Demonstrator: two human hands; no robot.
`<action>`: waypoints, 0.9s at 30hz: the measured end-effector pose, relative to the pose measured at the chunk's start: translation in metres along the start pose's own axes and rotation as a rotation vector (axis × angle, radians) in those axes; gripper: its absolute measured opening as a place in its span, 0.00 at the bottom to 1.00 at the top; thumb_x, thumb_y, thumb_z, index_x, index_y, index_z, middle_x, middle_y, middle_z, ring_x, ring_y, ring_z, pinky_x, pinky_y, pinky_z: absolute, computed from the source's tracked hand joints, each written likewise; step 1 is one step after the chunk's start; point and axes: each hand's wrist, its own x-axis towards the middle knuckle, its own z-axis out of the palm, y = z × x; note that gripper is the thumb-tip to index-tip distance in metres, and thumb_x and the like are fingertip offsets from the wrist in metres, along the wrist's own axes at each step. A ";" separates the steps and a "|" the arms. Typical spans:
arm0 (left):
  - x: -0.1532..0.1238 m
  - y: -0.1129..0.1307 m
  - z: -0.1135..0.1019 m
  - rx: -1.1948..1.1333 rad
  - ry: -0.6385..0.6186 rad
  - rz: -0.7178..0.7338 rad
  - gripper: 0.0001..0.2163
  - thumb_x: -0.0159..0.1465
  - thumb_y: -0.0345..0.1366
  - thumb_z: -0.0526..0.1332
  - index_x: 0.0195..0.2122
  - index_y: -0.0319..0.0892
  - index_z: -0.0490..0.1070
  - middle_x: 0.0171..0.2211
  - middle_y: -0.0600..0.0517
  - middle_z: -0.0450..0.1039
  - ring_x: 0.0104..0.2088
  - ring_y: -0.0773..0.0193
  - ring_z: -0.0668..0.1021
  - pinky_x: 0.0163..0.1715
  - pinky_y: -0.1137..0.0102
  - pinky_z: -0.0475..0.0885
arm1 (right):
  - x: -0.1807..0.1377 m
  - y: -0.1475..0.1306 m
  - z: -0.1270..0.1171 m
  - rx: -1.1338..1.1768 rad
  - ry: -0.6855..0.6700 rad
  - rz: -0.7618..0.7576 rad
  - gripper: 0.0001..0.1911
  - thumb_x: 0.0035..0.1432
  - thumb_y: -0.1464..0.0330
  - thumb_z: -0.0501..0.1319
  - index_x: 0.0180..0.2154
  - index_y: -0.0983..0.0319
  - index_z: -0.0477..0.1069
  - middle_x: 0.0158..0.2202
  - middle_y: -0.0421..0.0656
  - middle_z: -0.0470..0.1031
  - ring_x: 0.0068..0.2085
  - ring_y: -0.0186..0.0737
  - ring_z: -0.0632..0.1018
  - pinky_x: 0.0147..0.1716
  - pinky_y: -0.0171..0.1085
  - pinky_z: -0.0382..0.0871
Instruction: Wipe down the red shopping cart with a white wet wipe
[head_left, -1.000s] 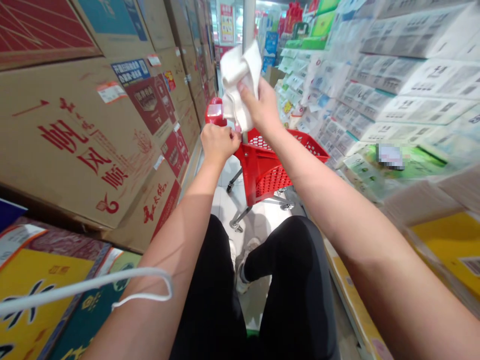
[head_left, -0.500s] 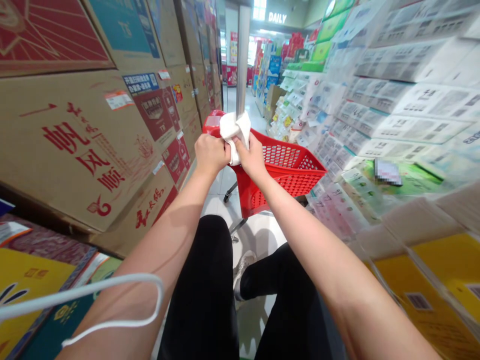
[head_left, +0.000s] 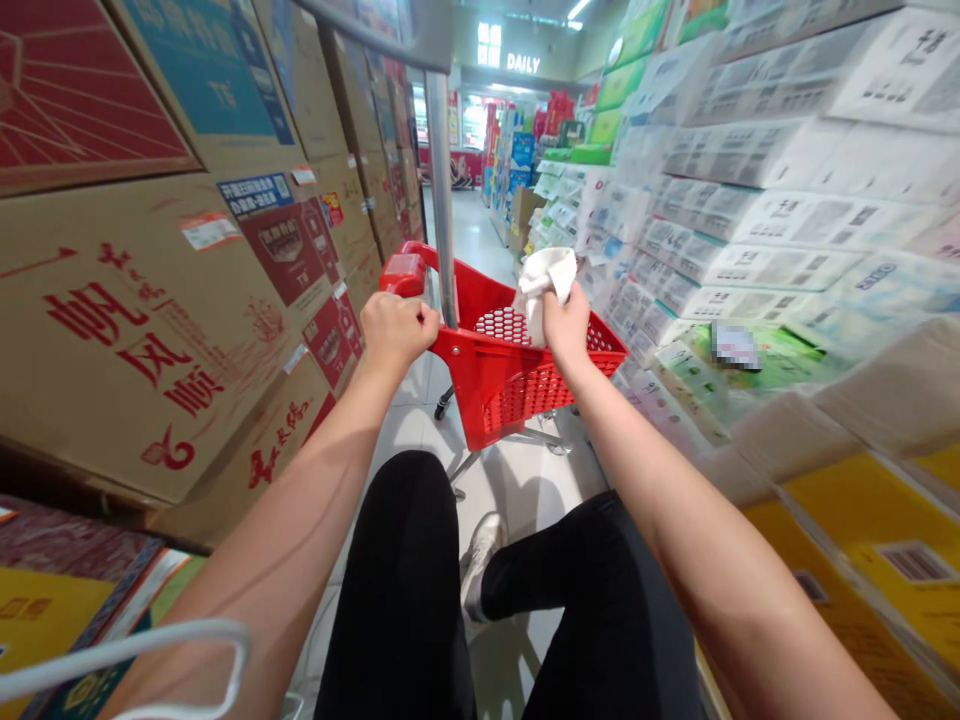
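A red plastic shopping cart [head_left: 491, 420] with perforated basket sides stands in front of me on wheels. A silver metal pole [head_left: 442, 180] rises at its near left corner. My left hand [head_left: 399, 325] is closed in a fist on the cart's near left edge, just left of the pole's base; the fingers' undersides are hidden. Bunched in my closed right hand [head_left: 566, 320] is a white cloth [head_left: 547, 275], held above the basket's right part and apart from the pole.
Stacked cardboard cartons [head_left: 120, 340] line the left side. Packs of wrapped tissue paper [head_left: 750, 210] are piled on the right, with yellow packages [head_left: 862, 540] nearer me. A white cable [head_left: 150, 640] loops at lower left. The tiled aisle floor [head_left: 472, 220] runs ahead between them.
My right hand has drawn the white cloth off the pole and moved right over the basket. The left hand has shifted left and down, away from the cloth.
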 end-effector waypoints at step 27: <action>0.020 -0.005 0.019 0.023 -0.002 0.032 0.14 0.61 0.39 0.53 0.28 0.39 0.76 0.27 0.43 0.72 0.37 0.50 0.75 0.44 0.58 0.64 | -0.053 0.091 -0.043 -0.950 -0.295 -0.132 0.21 0.72 0.60 0.43 0.38 0.62 0.70 0.39 0.51 0.74 0.42 0.50 0.70 0.46 0.44 0.58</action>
